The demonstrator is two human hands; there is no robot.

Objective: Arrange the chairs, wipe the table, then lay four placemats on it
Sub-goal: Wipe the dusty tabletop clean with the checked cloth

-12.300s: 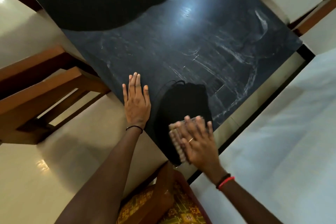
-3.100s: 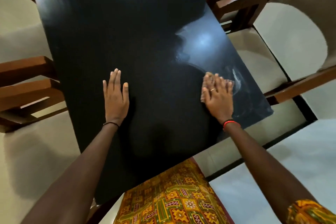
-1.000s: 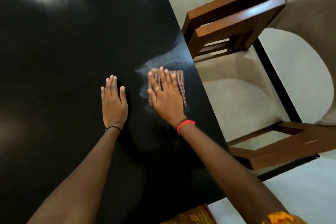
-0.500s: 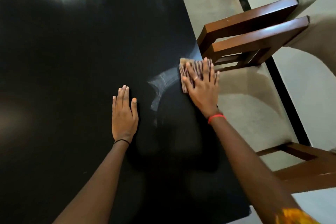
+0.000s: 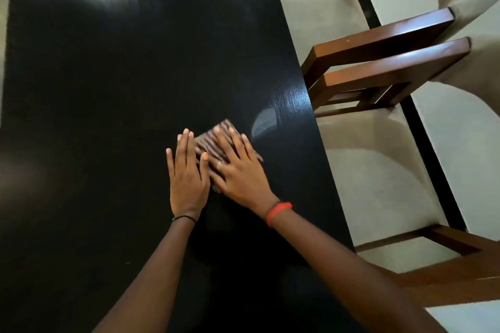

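A glossy black table (image 5: 121, 67) fills the left and middle of the head view. My right hand (image 5: 238, 170) lies flat on a folded striped brown cloth (image 5: 216, 138) and presses it onto the tabletop, a little in from the right edge. My left hand (image 5: 186, 170) rests flat on the table beside it, fingers together, its index finger touching the cloth's left side. A faint damp smear (image 5: 266, 123) shines just right of the cloth. No placemats are in view.
Two brown wooden chairs stand along the table's right edge: one at the upper right (image 5: 384, 43), another at the lower right (image 5: 446, 273). A beige cushioned seat (image 5: 378, 184) lies between them. Pale floor with a dark stripe (image 5: 430, 170) runs behind.
My right hand has slid the cloth from the table's right edge leftward and toward me, up against my left hand. My left hand has stayed flat on the table.
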